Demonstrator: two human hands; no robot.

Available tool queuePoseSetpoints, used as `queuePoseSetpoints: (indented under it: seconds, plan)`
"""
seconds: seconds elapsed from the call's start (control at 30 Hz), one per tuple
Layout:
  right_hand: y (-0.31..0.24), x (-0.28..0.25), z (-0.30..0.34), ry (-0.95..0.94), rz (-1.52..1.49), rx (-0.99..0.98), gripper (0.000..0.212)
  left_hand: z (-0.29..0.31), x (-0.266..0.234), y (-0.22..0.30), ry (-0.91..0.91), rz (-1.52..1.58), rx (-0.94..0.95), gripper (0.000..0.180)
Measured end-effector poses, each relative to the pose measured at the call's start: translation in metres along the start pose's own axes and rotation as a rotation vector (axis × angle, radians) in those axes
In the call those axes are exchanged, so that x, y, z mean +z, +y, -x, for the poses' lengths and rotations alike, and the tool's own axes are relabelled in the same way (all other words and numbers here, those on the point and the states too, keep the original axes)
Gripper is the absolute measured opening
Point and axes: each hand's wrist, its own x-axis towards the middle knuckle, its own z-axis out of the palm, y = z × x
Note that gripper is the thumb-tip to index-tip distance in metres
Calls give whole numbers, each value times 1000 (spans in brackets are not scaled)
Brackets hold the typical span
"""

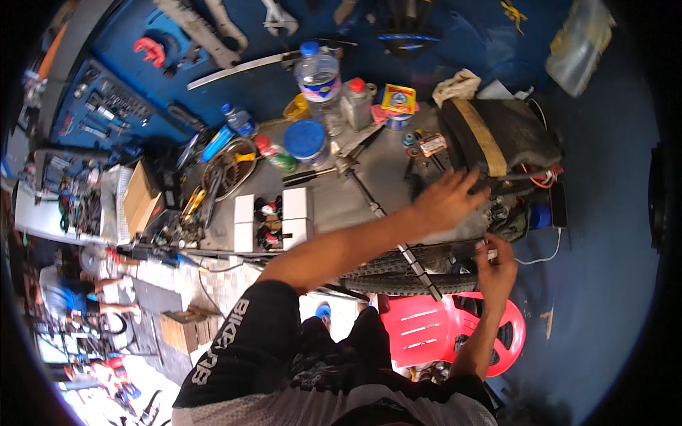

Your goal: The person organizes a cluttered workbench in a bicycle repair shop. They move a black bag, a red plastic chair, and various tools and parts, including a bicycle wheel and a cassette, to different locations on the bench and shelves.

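A red plastic chair (419,330) stands nearest, below the bench edge, with a knobbly bicycle tyre (398,285) just beyond its upper edge. The right hand (499,266) rises over the chair to the bench's front edge, its fingers bent and the thumb side turned inward. Something small and pale shows at its fingertips, but I cannot tell whether the hand grips it or merely passes in front of it.

The left hand (447,202) is farther in, its forearm crossing above a long banded metal rod (362,192) that slants over the bench (323,202). Its fingers are spread and loosely released, with nothing visible in the grasp. They point toward the lower side of a black bag (529,142) with a tan band; contact cannot be made out. A jumble of small dark parts (506,215) lies between the two hands and the bag, near both.

White boxes (244,224) sit on the bench to the left. Farther back stand a blue-lidded tub (305,140), a red-capped bottle (357,106) and a tall blue-capped bottle (317,74), before a blue wall (462,46) hung with tools.
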Motion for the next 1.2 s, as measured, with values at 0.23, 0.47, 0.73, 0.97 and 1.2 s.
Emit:
queuePoseSetpoints:
  seconds: [0.23, 0.47, 0.73, 0.97, 1.2]
  plan:
    - [-17, 73, 14, -764, 430, -207, 49, 160, -103, 96, -147, 528, -508, 48]
    - [-2, 119, 33, -654, 300, -109, 40, 256, -115, 107, -30, 448, -848, 32]
    - [26, 108, 66, -432, 99, 80, 37, 258, -125, 90, -6, 489, -835, 28]
    - [4, 100, 53, -369, 223, 250, 46, 249, -123, 89, -118, 559, -819, 24]
    - [-6, 118, 38, -278, 290, 222, 56, 262, -114, 92, -18, 474, -816, 17]
